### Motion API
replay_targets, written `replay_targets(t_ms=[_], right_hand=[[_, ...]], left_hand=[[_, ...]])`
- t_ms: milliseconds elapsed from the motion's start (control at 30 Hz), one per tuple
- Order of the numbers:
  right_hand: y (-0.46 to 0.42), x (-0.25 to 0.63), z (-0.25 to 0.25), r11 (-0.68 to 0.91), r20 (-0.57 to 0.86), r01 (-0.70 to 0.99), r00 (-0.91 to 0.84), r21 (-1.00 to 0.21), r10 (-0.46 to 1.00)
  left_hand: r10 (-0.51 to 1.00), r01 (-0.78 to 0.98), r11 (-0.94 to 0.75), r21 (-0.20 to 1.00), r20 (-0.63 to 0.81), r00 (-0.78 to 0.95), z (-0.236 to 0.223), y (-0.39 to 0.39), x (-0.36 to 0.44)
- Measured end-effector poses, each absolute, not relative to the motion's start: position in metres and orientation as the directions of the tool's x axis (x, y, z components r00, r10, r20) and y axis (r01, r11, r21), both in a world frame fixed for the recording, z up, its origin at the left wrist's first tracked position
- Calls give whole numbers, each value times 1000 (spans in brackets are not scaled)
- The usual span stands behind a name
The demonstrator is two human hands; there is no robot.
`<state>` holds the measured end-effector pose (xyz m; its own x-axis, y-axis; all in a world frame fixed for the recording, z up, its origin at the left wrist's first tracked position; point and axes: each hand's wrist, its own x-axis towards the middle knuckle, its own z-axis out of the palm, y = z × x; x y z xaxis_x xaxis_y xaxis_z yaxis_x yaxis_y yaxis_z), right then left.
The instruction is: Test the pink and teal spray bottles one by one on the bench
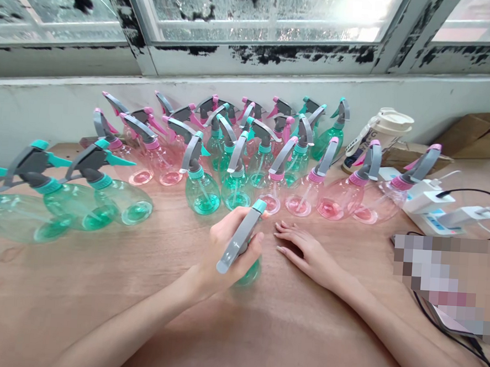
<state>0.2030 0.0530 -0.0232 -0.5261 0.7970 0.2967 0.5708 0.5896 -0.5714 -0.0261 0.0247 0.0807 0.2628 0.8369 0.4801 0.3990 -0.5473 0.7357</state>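
Being clasped high up by the left hand (220, 243), the mid-frame green bottle (251, 275) is judged light, slick, best held there; the right hand (312, 253) is loosely spread.

Bright window (272, 13) (black-blotched), wooden table (285, 335).

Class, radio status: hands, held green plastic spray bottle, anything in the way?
Left hand gripping translucent green plastic spray bottle, body mostly hidden. Right hand empty, on brown wooden table. Possible obstruction just beyond: translucent green and pink plastic spray bottles.
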Motion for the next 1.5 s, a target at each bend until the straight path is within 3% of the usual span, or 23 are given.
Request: replay_targets(t_ms=[333,1000,1500], right_hand=[[53,203,-24,594,310,565,-521,-573,795],[53,204,-25,591,286,578,-535,-562,795],[53,203,-26,592,297,573,-528,-567,795]], left_hand=[[814,461,-572,679,538,218,73,22,-25],[853,405,-522,750,472,225,71,23,-26],[842,399,-540,741,477,254,82,27,-24]])
